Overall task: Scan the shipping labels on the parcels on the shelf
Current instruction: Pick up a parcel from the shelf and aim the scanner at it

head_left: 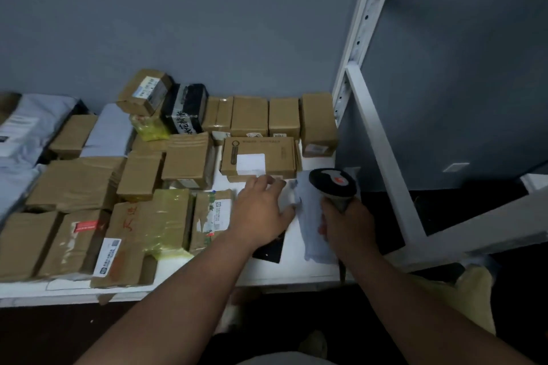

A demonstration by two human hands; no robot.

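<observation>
Nearest the camera, two bare forearms reached out over the front edge of the white shelf (267,277). The right hand (345,221) had its fingers curled tight round the grip of a handheld scanner (333,184), whose black head with a red mark stood above the fist; the same hand's fingers also lay against the right edge of a pale grey poly mailer (311,225). That mailer lay flat on the shelf between the two hands, partly over a black flat parcel (271,247) beneath it. The left hand (262,210) pinched the mailer's upper left end, thumb and fingers bent round a crumpled white part of it; any print there was too blurred to read. Left of the hands sat a row of brown cardboard parcels, among them a taped box (167,222) wrapped in yellowish film and a labelled box (212,215) just beside the left wrist. Just beyond the hands lay a flat carton (259,157) with a white label on top. Behind it a line of small brown boxes (280,117) stood against the grey wall (207,24), and further left a tilted box (143,92) leaned on a black-wrapped parcel (185,108). A white shelf upright (360,38) rose at the right.
</observation>
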